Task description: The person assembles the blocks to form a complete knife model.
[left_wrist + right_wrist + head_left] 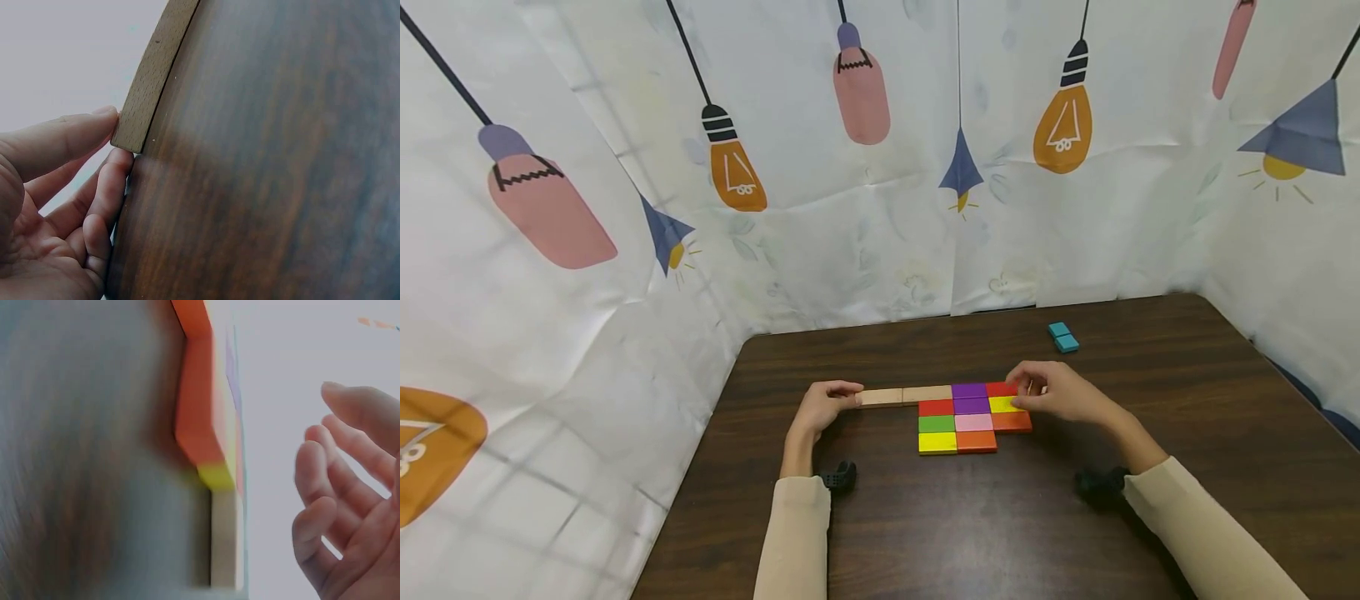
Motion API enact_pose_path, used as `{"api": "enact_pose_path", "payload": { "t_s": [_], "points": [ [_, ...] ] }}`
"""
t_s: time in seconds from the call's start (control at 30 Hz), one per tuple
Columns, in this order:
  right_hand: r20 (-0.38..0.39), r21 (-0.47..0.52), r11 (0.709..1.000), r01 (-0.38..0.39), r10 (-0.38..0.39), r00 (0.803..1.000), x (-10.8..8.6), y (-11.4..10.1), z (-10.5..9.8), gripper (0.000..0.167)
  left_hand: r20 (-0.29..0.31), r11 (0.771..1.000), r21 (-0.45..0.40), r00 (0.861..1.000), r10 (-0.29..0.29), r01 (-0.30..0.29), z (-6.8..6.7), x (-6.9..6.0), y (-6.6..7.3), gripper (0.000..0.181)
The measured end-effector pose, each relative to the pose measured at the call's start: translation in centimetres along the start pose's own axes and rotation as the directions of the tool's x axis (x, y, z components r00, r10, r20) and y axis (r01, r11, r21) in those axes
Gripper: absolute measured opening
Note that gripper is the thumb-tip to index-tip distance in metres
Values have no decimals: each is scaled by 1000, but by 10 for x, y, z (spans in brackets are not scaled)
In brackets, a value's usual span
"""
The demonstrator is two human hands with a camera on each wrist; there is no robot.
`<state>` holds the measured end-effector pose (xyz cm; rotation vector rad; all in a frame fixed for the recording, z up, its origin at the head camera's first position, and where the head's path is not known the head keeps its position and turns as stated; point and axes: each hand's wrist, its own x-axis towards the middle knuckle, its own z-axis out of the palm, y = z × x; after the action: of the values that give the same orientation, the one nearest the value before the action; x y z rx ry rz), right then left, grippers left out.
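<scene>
My left hand [822,410] is at the left end of a row of plain wooden blocks [880,397], pinching the end block between thumb and fingers. The left wrist view shows the thumb at the corner of that wooden block [150,81]. Over the right side of a flat patch of coloured blocks [973,422] is my right hand [1060,393], its fingers loosely bent. It holds nothing in the right wrist view, where the fingers [312,462] stand apart from the orange block [203,400], the yellow block [217,475] and a pale wooden block [224,540].
Two small teal blocks [1063,337] lie farther back on the dark wooden table [940,525]. A white cloth [880,242] printed with lamps hangs behind the table and along its sides. Dark straps [841,477] sit at both wrists.
</scene>
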<state>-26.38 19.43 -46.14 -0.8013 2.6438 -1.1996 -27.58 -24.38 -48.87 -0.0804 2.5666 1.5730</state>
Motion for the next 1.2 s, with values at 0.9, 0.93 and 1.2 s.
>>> {"api": "enact_pose_path", "payload": {
  "t_s": [0.9,0.93,1.2],
  "points": [
    [-117,-49,965,-256,249,961,19,110,-89,46,6,1000,-7,1000,14,-14,1,1,-2,23],
    [-111,-48,963,-264,258,960,19,112,-90,46,6,1000,-6,1000,15,-15,1,1,-2,24],
    [-87,-75,964,-256,249,965,21,119,-90,43,-2,1000,-6,1000,17,-17,1,2,-2,23]
  ]
}}
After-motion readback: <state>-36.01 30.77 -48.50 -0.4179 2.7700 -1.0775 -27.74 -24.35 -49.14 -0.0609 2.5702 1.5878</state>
